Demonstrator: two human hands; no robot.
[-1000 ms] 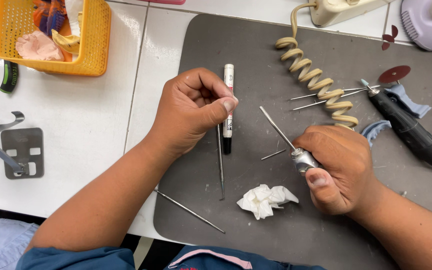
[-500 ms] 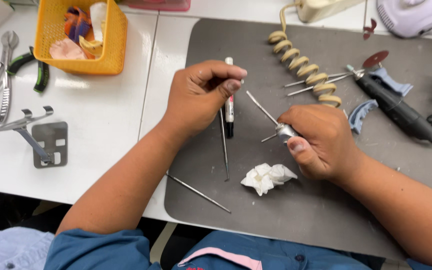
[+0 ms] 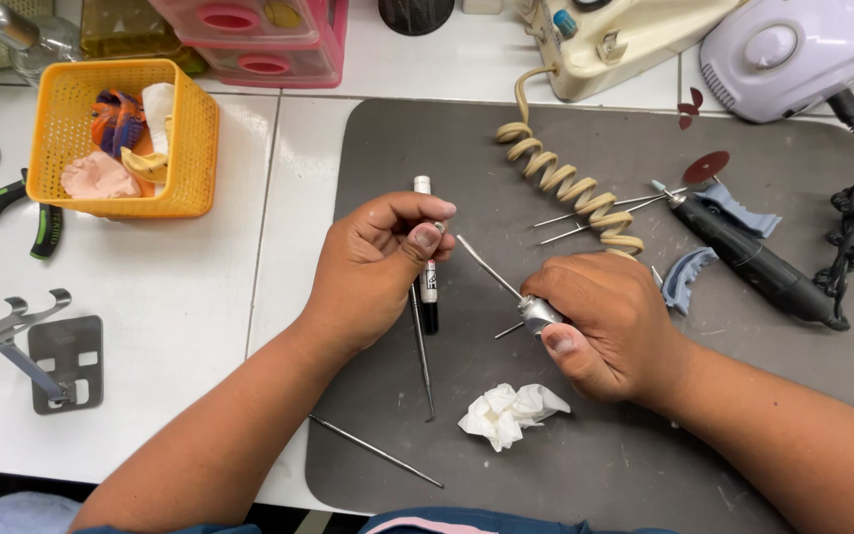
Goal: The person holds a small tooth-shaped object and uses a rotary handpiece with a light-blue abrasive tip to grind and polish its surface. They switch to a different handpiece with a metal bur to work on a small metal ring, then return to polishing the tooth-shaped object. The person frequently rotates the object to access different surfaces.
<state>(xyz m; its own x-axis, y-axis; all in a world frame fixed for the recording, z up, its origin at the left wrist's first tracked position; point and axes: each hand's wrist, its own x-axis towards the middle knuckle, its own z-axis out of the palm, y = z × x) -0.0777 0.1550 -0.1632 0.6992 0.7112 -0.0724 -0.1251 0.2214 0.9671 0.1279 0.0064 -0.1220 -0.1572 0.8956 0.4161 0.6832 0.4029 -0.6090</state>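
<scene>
On the white tiled surface a grey mat (image 3: 585, 475) carries the work, where the right hand (image 3: 610, 331) is clamped on a metal handpiece (image 3: 538, 314), probably stiff, slick, best held by its barrel, while the left hand (image 3: 378, 262) pinches something tiny.

A white tiled table (image 3: 170, 287) with thin grout lines fills the view under even, bright light. A dark grey rubber mat (image 3: 565, 475) covers it from the centre toward 3 o'clock. At 6 o'clock, beyond its edge, lies dark floor (image 3: 12, 489).
</scene>
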